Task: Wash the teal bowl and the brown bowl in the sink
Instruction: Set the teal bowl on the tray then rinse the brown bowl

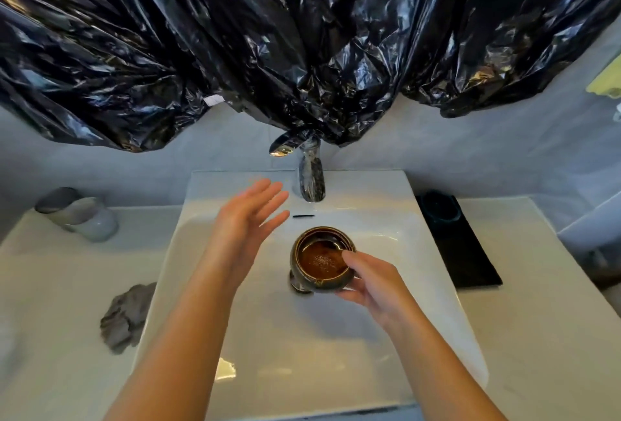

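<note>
My right hand (368,281) grips the brown bowl (321,257) by its near right rim, thumb inside, and holds it upright over the middle of the white sink (208,286). Brownish water with bubbles fills the bowl's bottom. My left hand (248,219) hovers with straight fingers to the left of the bowl, below the faucet (311,182), touching nothing. The teal bowl (440,210) sits on a black mat (463,252) at the sink's right edge, dark and hard to make out.
A grey crumpled cloth (126,316) lies on the counter left of the sink. A grey cup (80,215) lies on its side at the back left. Black plastic sheeting (302,34) hangs over the wall above the faucet.
</note>
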Tool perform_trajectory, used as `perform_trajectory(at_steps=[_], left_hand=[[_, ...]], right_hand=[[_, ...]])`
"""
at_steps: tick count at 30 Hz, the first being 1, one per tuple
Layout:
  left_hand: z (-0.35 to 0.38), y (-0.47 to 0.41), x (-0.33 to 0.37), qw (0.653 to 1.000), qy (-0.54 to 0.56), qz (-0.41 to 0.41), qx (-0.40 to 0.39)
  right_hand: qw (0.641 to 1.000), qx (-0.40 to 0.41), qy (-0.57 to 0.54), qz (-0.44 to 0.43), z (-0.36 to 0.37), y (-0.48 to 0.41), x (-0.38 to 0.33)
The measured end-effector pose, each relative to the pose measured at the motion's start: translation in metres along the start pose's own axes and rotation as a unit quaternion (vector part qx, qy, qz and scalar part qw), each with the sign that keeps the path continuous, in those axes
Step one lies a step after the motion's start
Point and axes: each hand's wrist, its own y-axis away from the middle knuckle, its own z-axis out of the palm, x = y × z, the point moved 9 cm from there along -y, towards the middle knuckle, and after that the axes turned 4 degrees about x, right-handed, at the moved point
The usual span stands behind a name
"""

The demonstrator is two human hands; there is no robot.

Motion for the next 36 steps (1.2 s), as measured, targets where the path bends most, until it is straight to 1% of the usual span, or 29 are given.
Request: perform_trajectory(at_steps=[2,4,6,9,23,26,28,29,30,31,32,33,34,35,36], left_hand=[[0.007,-0.009,0.007,0.997,0.077,-0.005,-0.023],[0.014,-0.013,0.014,0.992,0.119,-0.004,-0.051],[0.019,-0.016,0.020,0.989,0.128,0.001,-0.070],[0.021,-0.016,0.025,0.988,0.130,0.003,-0.079],[0.042,-0.018,0.047,0.994,0.072,0.032,-0.075],[0.051,-0.017,0.053,0.994,0.059,0.045,-0.086],[0.049,-0.013,0.050,0.995,0.029,0.053,-0.083],[0.043,-0.009,0.044,0.995,-0.007,0.072,-0.067],[0.032,-0.005,0.038,0.990,-0.068,0.114,-0.039],[0.019,0.002,0.031,0.973,-0.153,0.174,-0.005],[0.010,0.011,0.023,0.938,-0.251,0.237,0.006],[0.006,0.018,0.007,0.894,-0.350,0.280,-0.010],[0.007,0.023,-0.012,0.846,-0.441,0.297,-0.050],[0.008,0.025,-0.035,0.784,-0.530,0.307,-0.095],[0.011,0.024,-0.056,0.704,-0.612,0.336,-0.132]], right_hand=[[1.000,0.009,-0.010,-0.006,0.007,-0.004,-0.003],[1.000,0.008,-0.021,-0.013,0.011,-0.009,-0.007],[0.999,0.002,-0.029,-0.022,0.014,-0.012,-0.011],[0.999,0.000,-0.031,-0.026,0.016,-0.018,-0.015],[1.000,0.001,-0.027,-0.006,0.016,-0.035,-0.011],[1.000,-0.002,-0.023,-0.006,0.018,-0.036,-0.008],[1.000,-0.004,-0.021,-0.003,0.019,-0.036,-0.006],[1.000,-0.006,-0.020,-0.004,0.018,-0.037,-0.005],[1.000,-0.010,-0.019,-0.006,0.017,-0.038,-0.004],[1.000,-0.013,-0.015,-0.010,0.015,-0.040,-0.002],[1.000,-0.015,-0.008,-0.015,0.013,-0.041,-0.001],[1.000,-0.018,0.001,-0.021,0.012,-0.043,0.001],[0.999,-0.022,0.011,-0.028,0.012,-0.044,0.001],[0.999,-0.026,0.021,-0.033,0.012,-0.046,0.004],[0.998,-0.031,0.030,-0.037,0.013,-0.047,0.006]])
